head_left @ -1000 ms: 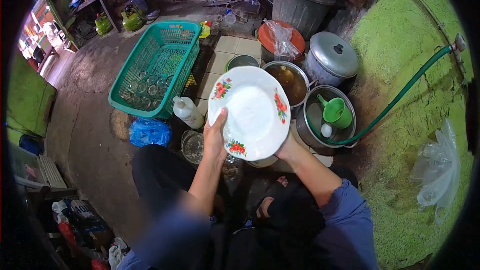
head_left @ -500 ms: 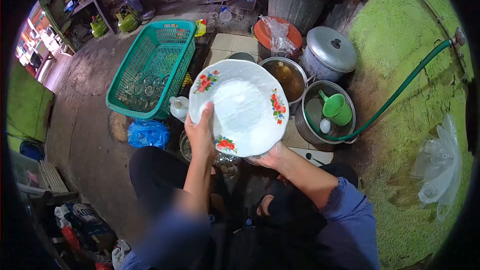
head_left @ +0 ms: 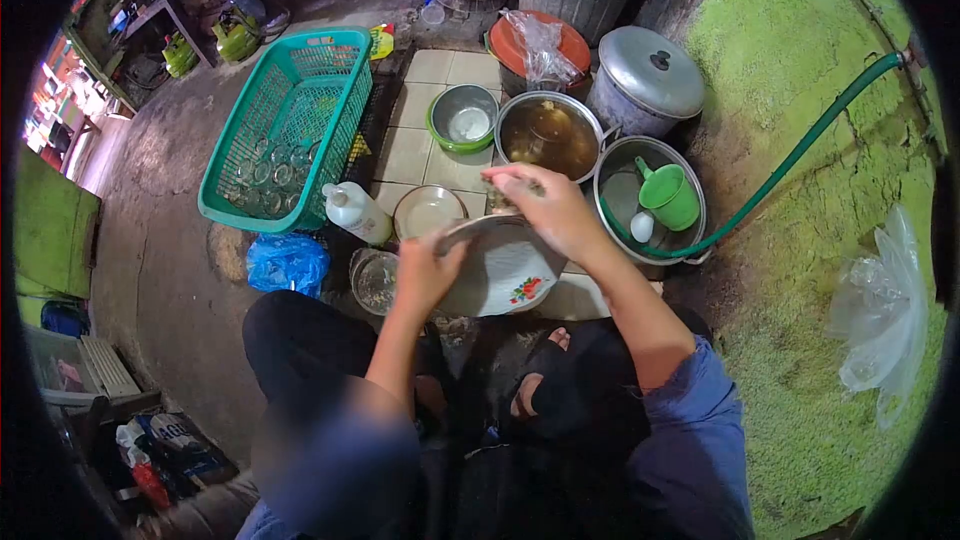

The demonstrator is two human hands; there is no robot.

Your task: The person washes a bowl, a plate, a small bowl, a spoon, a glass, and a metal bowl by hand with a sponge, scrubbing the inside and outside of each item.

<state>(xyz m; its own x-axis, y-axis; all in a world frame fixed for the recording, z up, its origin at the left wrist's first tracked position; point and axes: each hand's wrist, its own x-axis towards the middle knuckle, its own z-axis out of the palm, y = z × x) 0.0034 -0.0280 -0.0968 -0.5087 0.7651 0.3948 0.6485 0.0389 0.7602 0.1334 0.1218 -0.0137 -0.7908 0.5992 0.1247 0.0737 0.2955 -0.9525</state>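
Observation:
A white plate with a red flower print is tilted up on edge in front of me. My left hand grips its left rim, thumb over the edge. At the far rim is my right hand, its fingers bent over a small brownish thing that I cannot make out. Just beyond my left hand lies a cream-coloured dish, beside a white bottle. A clear bowl of water stands to the left of that hand.
A green basket holds several glasses. Beyond the plate stand nested bowls, a pot of brown liquid and a lidded pot. A hose runs into a pot with a green dipper. A blue bag lies left.
The plate has gone from facing me nearly flat to tilted on edge, and sits lower. My right hand has moved from beneath it up to its far rim.

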